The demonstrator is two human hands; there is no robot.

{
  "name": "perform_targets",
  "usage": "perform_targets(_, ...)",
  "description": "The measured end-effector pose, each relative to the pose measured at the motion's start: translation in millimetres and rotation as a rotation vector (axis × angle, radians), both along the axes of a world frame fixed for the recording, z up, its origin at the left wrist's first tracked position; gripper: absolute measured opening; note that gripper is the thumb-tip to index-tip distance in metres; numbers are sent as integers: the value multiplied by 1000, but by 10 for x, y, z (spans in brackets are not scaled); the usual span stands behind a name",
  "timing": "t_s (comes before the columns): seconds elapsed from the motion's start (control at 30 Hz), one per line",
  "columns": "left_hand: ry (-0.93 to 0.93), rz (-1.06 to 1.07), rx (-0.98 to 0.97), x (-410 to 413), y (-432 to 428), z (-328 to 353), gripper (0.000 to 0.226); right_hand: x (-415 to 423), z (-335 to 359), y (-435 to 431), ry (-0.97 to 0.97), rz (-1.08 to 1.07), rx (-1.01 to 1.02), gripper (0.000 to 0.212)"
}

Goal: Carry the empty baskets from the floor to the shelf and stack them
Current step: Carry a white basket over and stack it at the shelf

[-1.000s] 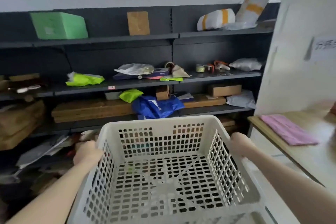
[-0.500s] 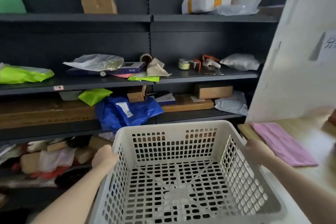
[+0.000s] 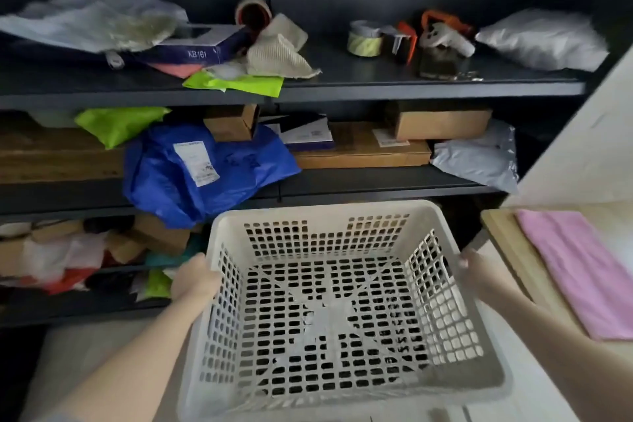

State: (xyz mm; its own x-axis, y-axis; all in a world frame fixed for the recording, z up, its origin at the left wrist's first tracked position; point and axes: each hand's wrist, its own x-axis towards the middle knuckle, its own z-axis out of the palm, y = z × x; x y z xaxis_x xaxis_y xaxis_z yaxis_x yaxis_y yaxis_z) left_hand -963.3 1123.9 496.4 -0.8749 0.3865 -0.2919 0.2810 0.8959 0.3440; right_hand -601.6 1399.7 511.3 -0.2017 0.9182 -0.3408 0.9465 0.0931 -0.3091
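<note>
Head view. An empty white basket (image 3: 329,312) is held level in front of the person, low against the dark shelf unit (image 3: 428,91). The left hand (image 3: 193,279) is closed over the basket's left rim, fingers wrapped over the edge. The right hand (image 3: 474,272) grips the right rim; its fingers are mostly hidden behind the wall, so only the closed hold itself is clear.

Change noted: compared with a second ago, the shelves now fill the frame and the top shelf has dropped out of view. The basket's far rim now sits just below the lower shelf board, near the blue bag (image 3: 191,171) that hangs over that board's edge. The person has closed in on the shelving and the basket has moved with them, slightly to the right.

Judgement: the carry is nearly complete and placement is next. No stacked baskets are visible here. The shelves in view are crowded with parcels, boxes and tape rolls (image 3: 364,38). The gap at lower right, beside the wooden table (image 3: 513,257) with its pink cloth (image 3: 579,271), looks the likeliest spot.
</note>
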Motion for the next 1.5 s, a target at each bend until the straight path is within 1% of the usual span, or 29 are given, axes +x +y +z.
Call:
perform_targets(0.1, -6, 20, -47, -52, 161, -178, 10, -87, -260, 238, -45, 23, -7, 35)
perform_targets(0.23, -61, 42, -81, -73, 303, -446, 14, -112, -548, 428, -89, 56, -34, 28)
perform_targets(0.33, -93, 50, -81, -88, 371, -626, 30, -114, -700, 520, -134, 92, -33, 30)
perform_targets(0.4, -98, 46, -83, -92, 425, -731, 34, -116, -787, 580, -136, 103, -44, 33)
perform_targets(0.53, -113, 55, -88, -85, 561, -897, 21, -109, -941, 705, -131, 86, -58, 39)
perform_targets(0.7, -119, 44, -100, -146, 670, -1013, 19, -144, -1090, 817, -130, 76, -69, 38)
perform_targets(0.8, -113, 39, -97, -228, 713, -1057, 9, -180, -1140, 894, -132, 78, -74, 41)
perform_targets(0.9, -114, 45, -96, -251, 723, -1070, 11, -184, -1144, 914, -139, 77, -86, 40)
perform_targets(1.07, -153, 98, -16, -199, 682, -1078, 4, -154, -1116, 901, -98, 39, -102, 38)
perform_targets(1.17, -145, 88, -12, -190, 732, -1074, 6, -149, -1097, 956, -104, 30, -92, 37)
perform_targets(1.3, -156, 65, -42, -145, 800, -1089, 9, -153, -1105, 1002, -96, 14, -87, 45)
perform_targets(1.43, -160, 70, -59, -164, 794, -1084, 20, -164, -1091, 981, -96, 24, -104, 48)
perform_targets(1.5, -153, 64, -59, -171, 780, -1080, 14, -166, -1084, 954, -71, 21, -126, 52)
